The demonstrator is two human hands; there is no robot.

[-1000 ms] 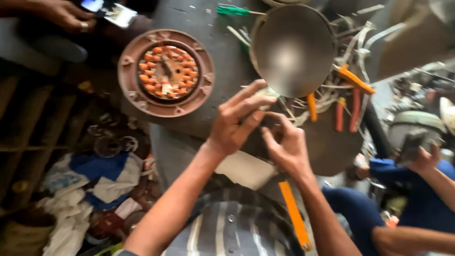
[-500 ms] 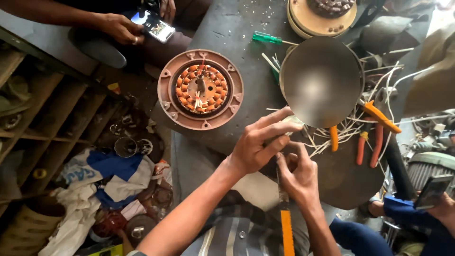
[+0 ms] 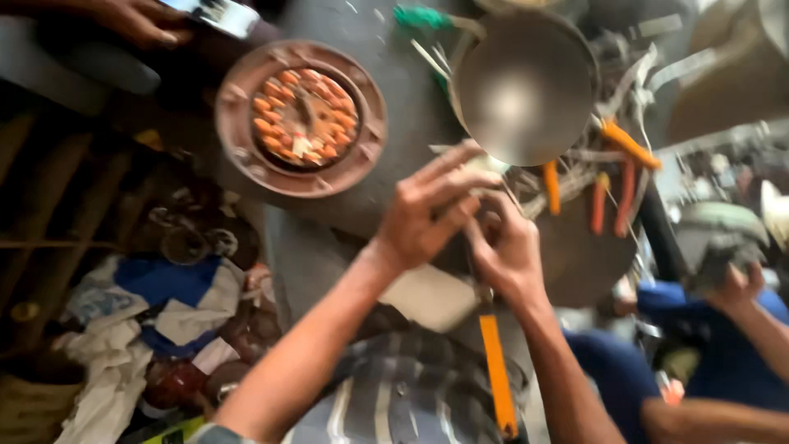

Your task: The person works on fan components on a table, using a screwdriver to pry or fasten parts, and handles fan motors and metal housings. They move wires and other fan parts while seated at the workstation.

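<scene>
My left hand (image 3: 427, 214) reaches in from the lower left, fingers stretched toward a small pale piece (image 3: 486, 162) at the lower rim of a dark round metal dome (image 3: 526, 86). Blur hides whether it pinches the piece. My right hand (image 3: 505, 251) is curled just right of it, the two hands touching. An orange-handled tool (image 3: 497, 374) sticks out below the right hand toward me, and that hand seems closed on it. Pale wires with orange sleeves (image 3: 612, 177) spill out to the right of the dome.
A brown round housing with copper windings (image 3: 300, 119) lies to the left. A green-handled screwdriver (image 3: 423, 16) lies at the top. Another person's hand (image 3: 140, 20) holds a phone (image 3: 218, 15). A person in blue (image 3: 731, 279) is at the right. Rags (image 3: 156, 304) lie lower left.
The view has swung and blurred, so everything has shifted in the frame. My two hands stay together at the dome's lower rim, with the left fingers still stretched out.
</scene>
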